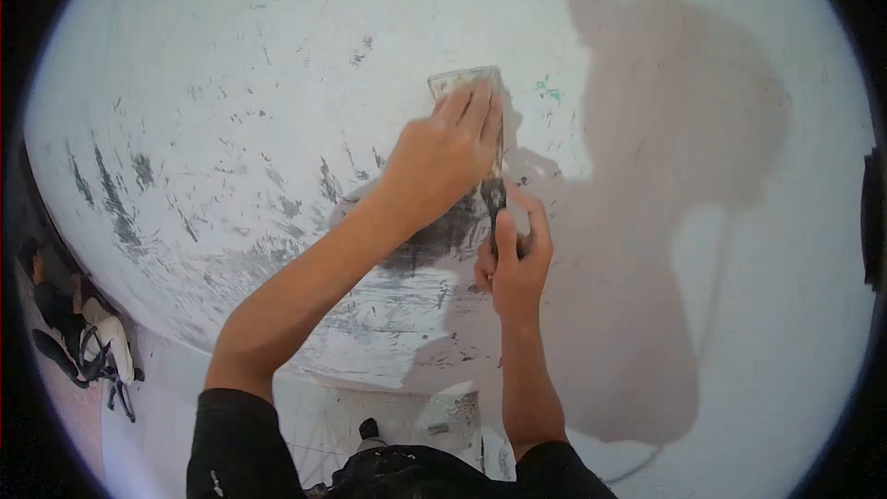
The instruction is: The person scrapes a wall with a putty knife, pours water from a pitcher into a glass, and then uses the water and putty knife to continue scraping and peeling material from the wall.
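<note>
Scraper blade (462, 76) partly behind left fingers (475, 111)

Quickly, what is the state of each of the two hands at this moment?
Left hand: open, fingers laid on the blade of the scraper.
Right hand: closed, holding the scraper by its handle.

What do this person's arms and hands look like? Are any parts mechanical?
No mechanical parts show. The left hand and right hand are bare, with no gloves or watch visible. The left sleeve and right sleeve are black and short; the left one has a small whitish mark.
</note>
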`<state>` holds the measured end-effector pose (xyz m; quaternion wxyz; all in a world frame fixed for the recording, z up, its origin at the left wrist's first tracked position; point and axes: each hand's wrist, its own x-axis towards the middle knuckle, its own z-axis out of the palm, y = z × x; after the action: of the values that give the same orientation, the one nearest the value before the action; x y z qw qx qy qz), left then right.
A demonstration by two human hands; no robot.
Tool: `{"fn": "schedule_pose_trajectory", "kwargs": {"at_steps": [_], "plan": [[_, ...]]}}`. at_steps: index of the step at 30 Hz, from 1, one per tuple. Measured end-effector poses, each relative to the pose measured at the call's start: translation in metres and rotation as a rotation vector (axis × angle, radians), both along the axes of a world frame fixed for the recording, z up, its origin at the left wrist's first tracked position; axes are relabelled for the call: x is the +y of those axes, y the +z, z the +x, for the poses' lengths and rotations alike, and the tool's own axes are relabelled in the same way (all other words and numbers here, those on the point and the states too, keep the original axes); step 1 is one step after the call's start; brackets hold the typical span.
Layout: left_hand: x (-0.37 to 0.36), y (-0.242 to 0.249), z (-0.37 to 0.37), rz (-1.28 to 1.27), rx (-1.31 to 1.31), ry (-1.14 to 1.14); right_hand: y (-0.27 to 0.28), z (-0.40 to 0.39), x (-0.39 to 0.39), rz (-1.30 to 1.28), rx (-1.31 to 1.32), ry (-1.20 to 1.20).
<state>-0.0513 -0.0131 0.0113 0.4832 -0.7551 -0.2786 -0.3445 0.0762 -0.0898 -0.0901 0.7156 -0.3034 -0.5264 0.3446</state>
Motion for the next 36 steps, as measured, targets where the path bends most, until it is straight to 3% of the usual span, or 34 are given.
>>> {"fn": "schedule_pose_trajectory", "kwargs": {"at_steps": [5, 14, 28, 36], "plan": [[-0.016, -0.003, -0.002, -0.052, 0.050, 0.096, -0.001, -0.004, -0.022, -0.052, 0.021, 0.065], [-0.002, -0.008, -0.007, 0.002, 0.015, 0.001, -0.008, -0.011, 0.002, 0.007, -0.020, -0.050], [-0.010, -0.011, -0.006, -0.054, -0.078, -0.047, -0.004, -0.001, 0.002, -0.019, -0.018, 0.015], [-0.011, -0.009, -0.004, -0.111, -0.058, 0.037, 0.001, -0.007, -0.013, -0.001, -0.005, 0.052]]}}
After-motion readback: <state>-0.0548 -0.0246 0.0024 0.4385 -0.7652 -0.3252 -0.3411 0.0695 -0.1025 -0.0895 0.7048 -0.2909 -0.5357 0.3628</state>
